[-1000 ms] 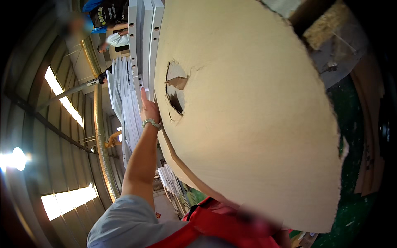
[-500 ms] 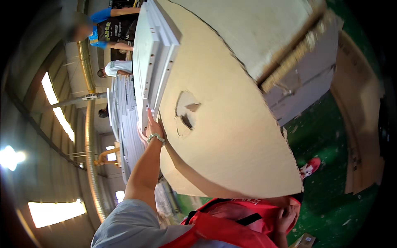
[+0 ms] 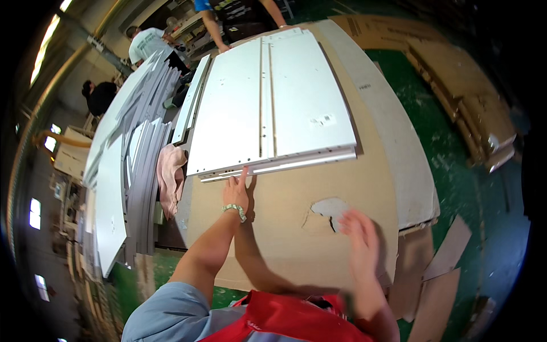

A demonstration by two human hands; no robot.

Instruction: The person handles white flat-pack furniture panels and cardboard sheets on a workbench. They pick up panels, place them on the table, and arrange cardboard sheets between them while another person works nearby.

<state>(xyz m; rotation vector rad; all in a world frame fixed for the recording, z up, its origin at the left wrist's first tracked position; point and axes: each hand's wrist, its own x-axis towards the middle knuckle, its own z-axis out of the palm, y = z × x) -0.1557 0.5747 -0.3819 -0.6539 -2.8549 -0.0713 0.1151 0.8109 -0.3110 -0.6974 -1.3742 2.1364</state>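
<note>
A stack of white panels (image 3: pixel 228 108) with small holes along its near edge lies on a cardboard sheet (image 3: pixel 273 228). My left hand (image 3: pixel 238 196), a beaded band on its wrist, touches that near edge with its index finger stretched out and grips nothing. My right hand (image 3: pixel 360 233) is smeared by motion over the cardboard's right part, beside a torn hole (image 3: pixel 330 206). Its fingers look extended, and nothing shows in them. Across the stack, a co-worker's hand (image 3: pixel 224 48) is at the panels' far left corner.
Many more panels (image 3: pixel 139 137) are piled at the left, beside a pink cloth (image 3: pixel 171 176). A narrow white strip (image 3: pixel 191 100) lies left of the stack. Flat cardboard (image 3: pixel 456 102) lies on the green floor at the right. Other people stand at the far left.
The view has swung from sideways to nearly upright over the table. My right hand has come up from beside my red apron to above the cardboard. My left hand remains at the panels' edge.
</note>
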